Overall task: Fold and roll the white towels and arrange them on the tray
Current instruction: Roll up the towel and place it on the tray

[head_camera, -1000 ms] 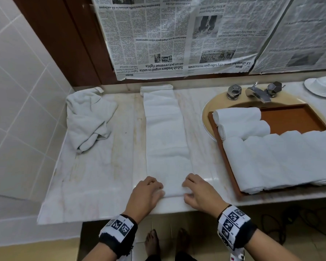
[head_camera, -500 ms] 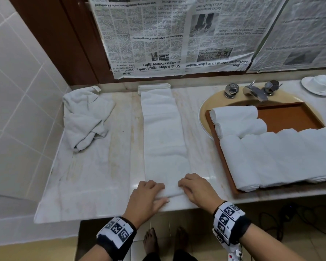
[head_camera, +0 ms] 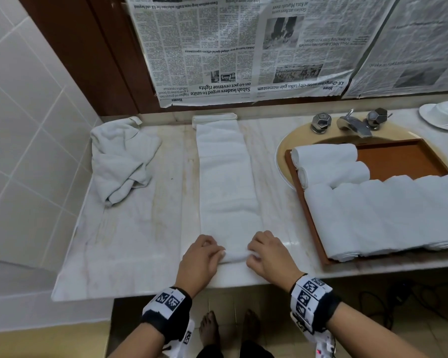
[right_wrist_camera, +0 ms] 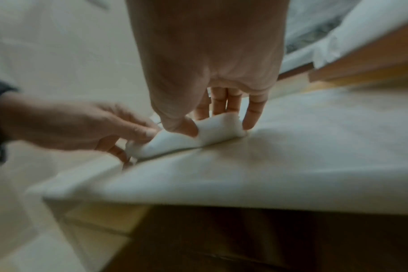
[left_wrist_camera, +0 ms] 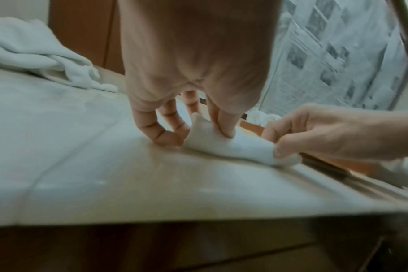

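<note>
Between both hands' fingers (left_wrist_camera: 226, 128) — towel (head_camera: 228, 192), part-rolled

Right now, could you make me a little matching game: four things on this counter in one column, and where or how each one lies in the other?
Things:
1. folded towel
2. crumpled towel
3. rolled towels
4. white cup

States:
A. far right corner, upside down on a saucer
B. loose heap at the left
C. on the brown tray
D. long strip, near end being rolled by both hands

Pairs: 1-D, 2-B, 3-C, 4-A
</note>
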Available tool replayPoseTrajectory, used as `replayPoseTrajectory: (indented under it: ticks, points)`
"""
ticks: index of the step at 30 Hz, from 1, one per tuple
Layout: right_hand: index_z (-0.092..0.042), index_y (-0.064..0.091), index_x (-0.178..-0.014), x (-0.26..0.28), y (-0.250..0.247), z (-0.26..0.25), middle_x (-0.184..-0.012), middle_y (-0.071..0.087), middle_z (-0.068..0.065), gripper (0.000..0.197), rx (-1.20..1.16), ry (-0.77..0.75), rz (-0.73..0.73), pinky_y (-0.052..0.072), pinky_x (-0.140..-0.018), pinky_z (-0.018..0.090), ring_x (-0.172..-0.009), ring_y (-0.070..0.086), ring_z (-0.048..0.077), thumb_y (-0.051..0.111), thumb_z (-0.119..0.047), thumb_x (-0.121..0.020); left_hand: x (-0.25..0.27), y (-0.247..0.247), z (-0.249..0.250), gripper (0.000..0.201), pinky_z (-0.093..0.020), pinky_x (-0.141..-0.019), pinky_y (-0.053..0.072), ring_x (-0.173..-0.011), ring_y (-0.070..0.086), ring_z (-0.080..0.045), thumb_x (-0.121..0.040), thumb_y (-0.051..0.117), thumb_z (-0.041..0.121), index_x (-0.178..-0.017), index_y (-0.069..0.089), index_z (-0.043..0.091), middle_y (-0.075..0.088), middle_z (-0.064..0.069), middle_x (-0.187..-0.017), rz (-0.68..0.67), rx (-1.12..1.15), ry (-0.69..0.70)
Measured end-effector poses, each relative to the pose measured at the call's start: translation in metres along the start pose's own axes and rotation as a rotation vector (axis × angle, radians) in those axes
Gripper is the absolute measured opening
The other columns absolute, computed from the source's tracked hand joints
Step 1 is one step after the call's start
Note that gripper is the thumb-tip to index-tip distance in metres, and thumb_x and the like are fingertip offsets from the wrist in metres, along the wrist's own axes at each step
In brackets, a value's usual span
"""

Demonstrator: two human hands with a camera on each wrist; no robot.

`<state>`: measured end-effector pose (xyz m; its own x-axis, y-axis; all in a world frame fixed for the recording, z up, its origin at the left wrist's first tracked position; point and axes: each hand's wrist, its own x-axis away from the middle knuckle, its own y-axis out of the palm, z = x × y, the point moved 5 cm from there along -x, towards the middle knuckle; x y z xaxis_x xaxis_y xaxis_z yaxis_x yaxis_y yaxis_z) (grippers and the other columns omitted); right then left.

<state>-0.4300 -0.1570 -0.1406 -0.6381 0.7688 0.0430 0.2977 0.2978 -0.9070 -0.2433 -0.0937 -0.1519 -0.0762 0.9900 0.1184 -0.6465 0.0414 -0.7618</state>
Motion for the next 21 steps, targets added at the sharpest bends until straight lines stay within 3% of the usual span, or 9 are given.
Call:
replayPoseTrajectory:
  ticks: [3,5,9,11,13,15,17,19,21]
  points:
    - [-0.014,0.072,-0.100,-0.010,-0.003,0.009,-0.103,0.055,-0.005,0.030,-0.183,0.194,-0.050,0.042,-0.086,0.034,-0.099,0.048,0.015,0.054,-0.035,-0.088,-0.008,0.001,-0.006,0.019,-0.026,-0.086,0.045,-0.098,0.055,-0.010,-0.097,0.059,0.025,-0.106,0.075,0.030,0.053,0.015,-0.102,0.014,0.070,-0.070]
    - [-0.014,0.072,-0.102,-0.013,-0.003,0.015,-0.103,0.055,-0.008,0.023,-0.308,0.269,-0.054,0.040,-0.090,0.031,-0.102,0.048,0.014,0.061,-0.030,-0.090,-0.010,0.001,-0.009,0.022,-0.025,-0.081,0.043,-0.097,0.054,-0.012,-0.099,0.056,0.021,-0.107,0.073,0.032,0.055,0.016,-0.098,0.033,0.081,-0.103]
    - [-0.016,0.070,-0.114,-0.012,-0.001,0.019,-0.105,0.061,-0.004,0.023,-0.349,0.249,-0.007,0.040,-0.092,0.028,-0.104,0.050,0.014,0.059,-0.023,-0.095,0.001,0.000,0.001,0.028,-0.035,-0.066,0.051,-0.102,0.047,-0.017,-0.100,0.040,0.037,-0.112,0.065,0.033,0.058,0.014,-0.102,0.076,-0.138,0.008]
    - [-0.020,0.066,-0.114,-0.009,-0.001,0.017,-0.106,0.062,-0.005,0.020,-0.293,0.208,0.017,0.042,-0.089,0.030,-0.102,0.050,0.014,0.057,-0.024,-0.096,0.009,0.000,0.004,0.035,-0.032,-0.062,0.053,-0.104,0.048,-0.016,-0.095,0.039,0.052,-0.111,0.064,0.033,0.059,0.016,-0.105,0.069,-0.180,0.033]
    - [-0.021,0.063,-0.108,-0.007,-0.001,0.014,-0.103,0.059,-0.005,0.015,-0.188,0.165,0.030,0.045,-0.081,0.033,-0.099,0.050,0.016,0.056,-0.024,-0.096,0.012,0.002,0.007,0.035,-0.031,-0.058,0.053,-0.103,0.050,-0.017,-0.088,0.049,0.058,-0.105,0.065,0.032,0.059,0.015,-0.104,0.055,-0.223,0.068]
    - [-0.019,0.066,-0.099,-0.007,-0.003,0.011,-0.098,0.057,-0.002,0.008,-0.069,0.107,0.078,0.047,-0.073,0.036,-0.092,0.052,0.020,0.060,-0.022,-0.093,0.011,0.002,0.007,0.032,-0.031,-0.059,0.052,-0.100,0.053,-0.020,-0.088,0.052,0.054,-0.100,0.069,0.030,0.060,0.012,-0.103,0.077,-0.256,0.087]
    - [-0.019,0.068,-0.088,-0.007,-0.006,0.009,-0.093,0.055,-0.001,0.004,0.039,0.072,0.131,0.047,-0.064,0.036,-0.082,0.053,0.022,0.069,-0.018,-0.085,0.003,-0.001,0.005,0.029,-0.028,-0.067,0.046,-0.103,0.049,-0.016,-0.095,0.053,0.051,-0.105,0.070,0.030,0.059,0.012,-0.105,0.060,-0.185,-0.002]
    - [-0.019,0.066,-0.085,-0.007,-0.007,0.009,-0.091,0.054,0.000,0.011,0.076,0.068,0.164,0.045,-0.059,0.035,-0.077,0.051,0.022,0.074,-0.013,-0.080,-0.004,-0.003,0.002,0.026,-0.028,-0.072,0.040,-0.103,0.049,-0.016,-0.099,0.052,0.046,-0.108,0.071,0.031,0.061,0.010,-0.101,0.025,-0.083,-0.089]
    - [-0.017,0.066,-0.088,-0.005,-0.006,0.007,-0.091,0.056,0.002,0.020,0.069,0.016,0.184,0.047,-0.057,0.034,-0.075,0.052,0.023,0.076,-0.005,-0.075,-0.012,-0.006,0.000,0.020,-0.030,-0.072,0.040,-0.096,0.057,-0.018,-0.099,0.054,0.040,-0.098,0.071,0.030,0.061,0.012,-0.088,0.036,0.030,-0.119]
